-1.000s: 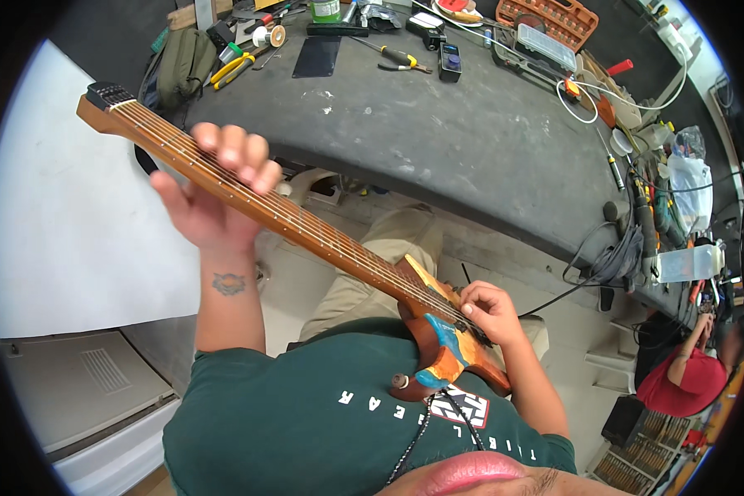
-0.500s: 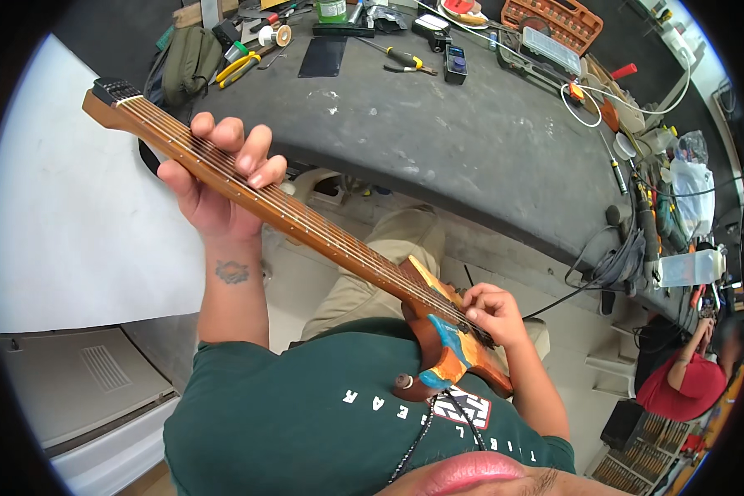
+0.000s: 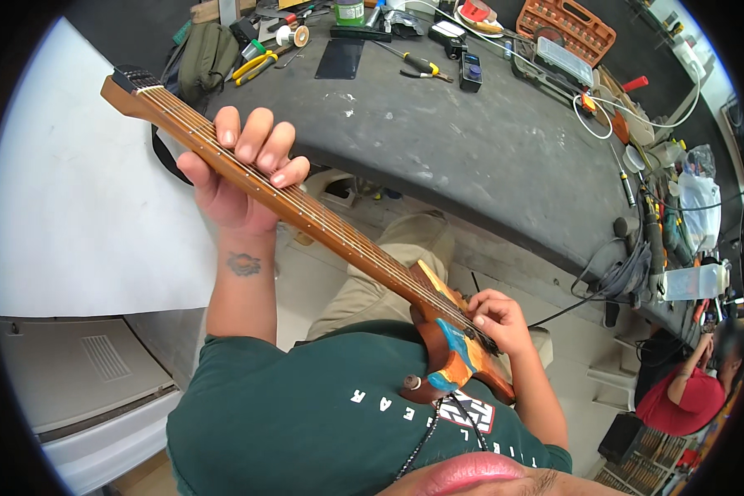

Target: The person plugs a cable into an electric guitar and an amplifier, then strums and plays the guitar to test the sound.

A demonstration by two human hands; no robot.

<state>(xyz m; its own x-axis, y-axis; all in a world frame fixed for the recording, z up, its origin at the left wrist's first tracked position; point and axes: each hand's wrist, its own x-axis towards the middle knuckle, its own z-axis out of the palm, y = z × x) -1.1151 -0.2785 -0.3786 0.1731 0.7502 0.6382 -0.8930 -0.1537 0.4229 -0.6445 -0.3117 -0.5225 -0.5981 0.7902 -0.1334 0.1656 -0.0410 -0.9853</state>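
Observation:
A headless electric guitar (image 3: 347,238) lies slanted across my front, its wooden neck rising toward the upper left. Its body (image 3: 459,355) is brown wood with blue and yellow patches. My left hand (image 3: 238,205) is wrapped round the upper neck, thumb on the near side and fingers curled over the strings from the far side. Down at the body, my right hand (image 3: 504,321) is held over the strings with its fingers curled and drawn together. Whatever its fingertips may pinch is hidden.
A dark workbench (image 3: 471,140) stands ahead, bearing yellow-handled pliers (image 3: 256,66), a screwdriver (image 3: 417,62), a small black device (image 3: 470,73) and an orange tool case (image 3: 566,29). A white sheet (image 3: 83,207) lies at left. A person in red (image 3: 678,401) works at far right.
The bench and its tools have shifted slightly rightward and down in view. The guitar's neck end sits a little higher and further right. Both hands stay on the guitar.

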